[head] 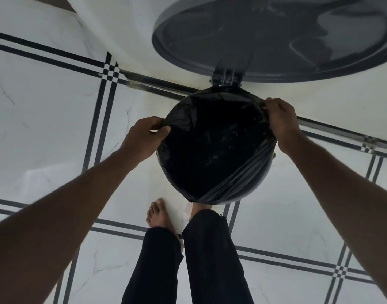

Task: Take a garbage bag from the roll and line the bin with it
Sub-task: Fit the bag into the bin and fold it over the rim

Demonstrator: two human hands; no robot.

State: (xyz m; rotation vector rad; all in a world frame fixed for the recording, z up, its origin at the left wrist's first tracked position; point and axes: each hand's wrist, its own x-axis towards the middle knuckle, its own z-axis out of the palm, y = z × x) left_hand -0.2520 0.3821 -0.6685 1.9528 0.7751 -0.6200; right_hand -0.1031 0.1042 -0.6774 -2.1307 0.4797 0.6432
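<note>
Setting: white marble-look floor (45, 132) with paired dark inlay lines, meeting a white wall at the far side; seen from above.

Item, nearest: person's legs in dark trousers (188, 260); one bare foot (158, 215) on the floor, the other under the bin's near edge, likely on a pedal, though none shows.

Item: left hand (144, 137), at the bin's left rim, thumb and fingers pinching a fold of the bag's edge.

Item: right hand (280, 119), at the far-right rim, fingers curled over and gripping the bag's edge there.

Item: garbage bag (210, 145), black, already inside the bin, mouth spread wide. Its edge is folded down over the near-right rim in a stretched band; at the left it is lifted off the rim, not yet turned over.

Item: bin (263, 181), round, dark, on the floor just ahead of the feet.

Item, farthest: lid (271, 40), grey, hinged at the back, standing open.

Step in hand, as judged: seating the bag's mouth over the rim; task near its end.

Next move calls for: drawing the left edge outward and down over the rim, keeping the right side taut so it does not slip in.
</note>
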